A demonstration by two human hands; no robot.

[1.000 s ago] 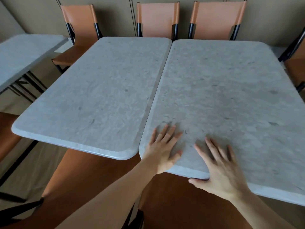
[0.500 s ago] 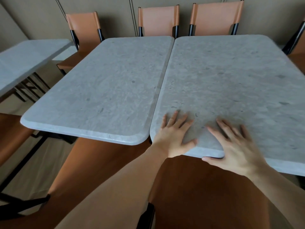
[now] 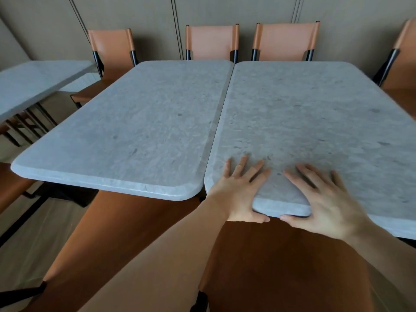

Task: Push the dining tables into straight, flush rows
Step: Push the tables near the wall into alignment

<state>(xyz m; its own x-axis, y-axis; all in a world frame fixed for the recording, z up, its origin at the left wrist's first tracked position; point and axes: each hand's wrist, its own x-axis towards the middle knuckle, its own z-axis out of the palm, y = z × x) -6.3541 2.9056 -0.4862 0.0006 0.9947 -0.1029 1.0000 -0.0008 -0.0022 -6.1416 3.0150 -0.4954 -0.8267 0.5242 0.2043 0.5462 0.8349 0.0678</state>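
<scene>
Currently grip: left hand [image 3: 239,194] and right hand [image 3: 324,200] clamp right table [image 3: 315,122] near edge, thumbs under.
Risk: uneven push skews it against left table [image 3: 126,131].

Lighting is soft, dim and even; I see no glare on the grey tabletops [image 3: 315,122]. Faint shadows sit under my fingers [image 3: 254,174]. My right hand [image 3: 326,203] is slightly motion-blurred. Wide-angle distortion bends straight lines at the frame edges.
</scene>
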